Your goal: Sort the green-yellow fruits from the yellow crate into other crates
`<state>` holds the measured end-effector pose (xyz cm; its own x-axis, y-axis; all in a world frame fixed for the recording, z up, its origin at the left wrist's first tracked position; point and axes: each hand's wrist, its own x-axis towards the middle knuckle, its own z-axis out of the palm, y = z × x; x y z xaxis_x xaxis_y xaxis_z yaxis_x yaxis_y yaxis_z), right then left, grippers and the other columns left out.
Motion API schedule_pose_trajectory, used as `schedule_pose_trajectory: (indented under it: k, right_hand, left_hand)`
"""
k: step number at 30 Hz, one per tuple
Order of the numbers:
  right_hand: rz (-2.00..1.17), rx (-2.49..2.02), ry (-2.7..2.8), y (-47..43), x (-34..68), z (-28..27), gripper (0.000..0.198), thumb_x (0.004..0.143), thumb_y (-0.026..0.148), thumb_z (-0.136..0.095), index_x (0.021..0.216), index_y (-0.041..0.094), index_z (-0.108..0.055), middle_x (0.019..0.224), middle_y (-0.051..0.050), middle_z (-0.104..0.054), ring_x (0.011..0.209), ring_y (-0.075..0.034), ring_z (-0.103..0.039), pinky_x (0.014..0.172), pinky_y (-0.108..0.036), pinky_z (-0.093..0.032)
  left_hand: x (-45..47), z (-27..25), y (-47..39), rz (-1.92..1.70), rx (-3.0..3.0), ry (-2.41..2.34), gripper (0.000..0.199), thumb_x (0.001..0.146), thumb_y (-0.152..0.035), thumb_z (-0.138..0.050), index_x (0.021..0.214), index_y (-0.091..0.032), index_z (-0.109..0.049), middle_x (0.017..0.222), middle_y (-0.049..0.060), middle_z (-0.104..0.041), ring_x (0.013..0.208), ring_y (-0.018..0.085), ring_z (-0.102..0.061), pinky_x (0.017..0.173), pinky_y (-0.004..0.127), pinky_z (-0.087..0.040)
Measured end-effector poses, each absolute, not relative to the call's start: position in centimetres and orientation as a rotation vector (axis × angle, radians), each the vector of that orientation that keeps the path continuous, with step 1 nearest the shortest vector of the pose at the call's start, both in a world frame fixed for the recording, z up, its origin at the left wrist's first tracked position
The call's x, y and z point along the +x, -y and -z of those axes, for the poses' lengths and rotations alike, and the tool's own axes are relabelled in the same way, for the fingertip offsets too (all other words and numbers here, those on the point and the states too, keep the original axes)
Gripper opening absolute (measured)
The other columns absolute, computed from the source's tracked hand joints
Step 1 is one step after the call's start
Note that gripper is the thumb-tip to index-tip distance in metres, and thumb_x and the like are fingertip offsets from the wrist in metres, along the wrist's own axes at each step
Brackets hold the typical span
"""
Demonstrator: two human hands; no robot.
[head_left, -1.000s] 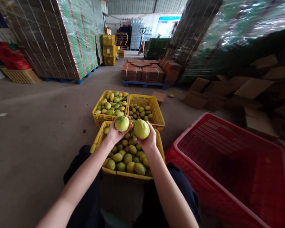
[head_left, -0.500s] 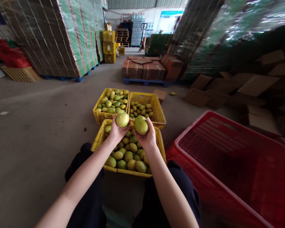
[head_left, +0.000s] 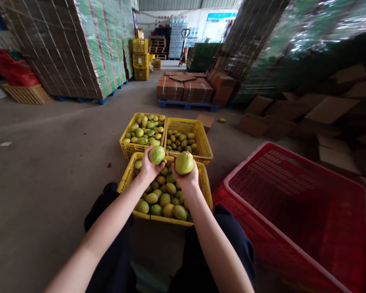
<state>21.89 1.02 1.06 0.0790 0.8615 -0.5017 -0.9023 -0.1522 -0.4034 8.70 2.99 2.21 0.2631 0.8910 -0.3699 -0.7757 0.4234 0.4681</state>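
"Where were the fruits?"

"Both in the air, held over the far side of the front yellow crate point(head_left: 129, 176). The greener fruit point(head_left: 156, 155) was on the left, and the paler fruit point(head_left: 184, 162) on the right had its knobby end up. They sat close together but apart."

"And the fingers?"

"Closed on both. The left hand point(head_left: 150, 170) gripped the greener fruit, with its fingers curled beneath. The right hand point(head_left: 187, 179) cupped the paler fruit from below, its fingers wrapped up the sides."

"What lay under them?"

"More yellow-green fruit point(head_left: 164, 199), piled in that front crate between the person's knees. Just beyond it, side by side, were the back-left crate point(head_left: 131, 152), heaped high, and the back-right crate point(head_left: 203, 140), where the fruit lay lower."

"Anything beside those?"

"A big red crate point(head_left: 247, 228) to the right of the person's knee. One loose fruit point(head_left: 222, 120) lay on the floor past the yellow crates."

"Farther off?"

"Strapped brown cartons point(head_left: 197, 91) on a blue pallet point(head_left: 187, 106), cardboard boxes point(head_left: 332, 109) strewn to the right, and stacked yellow crates point(head_left: 140, 61) toward the back."
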Motion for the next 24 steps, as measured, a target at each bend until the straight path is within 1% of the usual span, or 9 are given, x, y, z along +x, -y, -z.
schedule_pose_trajectory:
  k: [2,5,9,12,13,16,18,21,24]
  right_hand:
    - [-1.532,-0.733,-0.031,-0.7,21.8,-1.4,0.029,0.090,0.048,-0.052,0.087,0.023,-0.066,0.074,-0.003,-0.074,0.068,-0.018,-0.070,0.061,-0.030,-0.061]
    - [-1.510,-0.706,-0.003,-0.5,21.8,-1.7,0.016,0.084,0.040,-0.064,0.087,0.023,-0.065,0.073,0.001,-0.073,0.066,-0.016,-0.069,0.063,-0.030,-0.061]
    - [-1.544,-0.792,0.024,-1.1,22.2,-0.7,0.014,0.084,0.035,-0.058,0.084,0.023,-0.064,0.065,0.001,-0.070,0.057,-0.018,-0.067,0.055,-0.032,-0.060]
    - [-1.580,-0.851,0.027,-1.7,22.1,0.2,0.019,0.087,0.029,-0.048,0.090,0.022,-0.066,0.065,-0.003,-0.071,0.056,-0.021,-0.067,0.053,-0.035,-0.060]
    - [-1.585,-0.853,0.019,-1.8,22.0,0.3,0.023,0.089,0.029,-0.046,0.093,0.021,-0.066,0.067,-0.004,-0.072,0.057,-0.021,-0.067,0.052,-0.035,-0.060]
    - [-1.604,-0.800,0.006,-1.9,21.8,0.0,0.034,0.096,0.040,-0.040,0.101,0.018,-0.066,0.073,-0.008,-0.073,0.060,-0.021,-0.069,0.050,-0.032,-0.060]
    - [-1.636,-0.759,0.012,-1.8,21.8,-0.4,0.038,0.097,0.047,-0.041,0.102,0.018,-0.065,0.074,-0.009,-0.073,0.061,-0.020,-0.069,0.049,-0.028,-0.060]
    - [-1.678,-0.739,-0.021,-1.8,22.0,-0.5,0.039,0.098,0.047,-0.040,0.102,0.017,-0.064,0.072,-0.008,-0.072,0.059,-0.017,-0.068,0.048,-0.025,-0.059]
    - [-1.700,-0.759,-0.049,-1.9,22.3,-0.1,0.041,0.099,0.047,-0.037,0.102,0.016,-0.065,0.070,-0.008,-0.072,0.055,-0.017,-0.066,0.046,-0.024,-0.058]
  left_hand:
    - [8.7,-2.0,-3.1,-1.127,0.218,-0.601,0.047,0.094,-0.047,-0.046,0.113,-0.011,-0.068,0.069,0.008,-0.068,0.051,0.015,-0.059,0.042,0.022,-0.047]
    - [9.0,-1.4,-3.3,-1.128,0.218,-0.602,0.045,0.094,-0.039,-0.043,0.121,-0.011,-0.066,0.075,0.009,-0.071,0.049,0.015,-0.058,0.040,0.023,-0.044]
    - [9.4,-0.7,-3.6,-1.132,0.211,-0.649,0.043,0.097,-0.025,-0.038,0.129,-0.012,-0.063,0.083,0.010,-0.076,0.049,0.014,-0.060,0.044,0.022,-0.047]
    - [9.6,-0.6,-3.7,-1.148,0.169,-0.667,0.044,0.100,-0.026,-0.034,0.128,-0.012,-0.064,0.084,0.010,-0.076,0.053,0.014,-0.064,0.052,0.021,-0.052]
    - [9.6,-0.6,-3.8,-1.150,0.151,-0.670,0.044,0.101,-0.028,-0.033,0.127,-0.012,-0.065,0.083,0.009,-0.076,0.055,0.014,-0.065,0.054,0.021,-0.054]
    - [9.7,-0.7,-4.0,-1.139,0.114,-0.660,0.043,0.103,-0.035,-0.036,0.122,-0.011,-0.067,0.082,0.009,-0.075,0.061,0.015,-0.068,0.059,0.021,-0.056]
    - [9.7,-0.8,-4.1,-1.137,0.104,-0.654,0.042,0.104,-0.037,-0.038,0.120,-0.012,-0.067,0.081,0.009,-0.074,0.062,0.015,-0.069,0.059,0.021,-0.057]
    - [9.8,-0.8,-4.1,-1.123,0.091,-0.662,0.040,0.105,-0.036,-0.037,0.119,-0.012,-0.065,0.078,0.009,-0.073,0.061,0.015,-0.068,0.058,0.021,-0.058]
    - [9.9,-0.7,-3.9,-1.107,0.070,-0.662,0.040,0.105,-0.038,-0.037,0.120,-0.009,-0.062,0.079,0.011,-0.072,0.062,0.015,-0.069,0.057,0.022,-0.059]
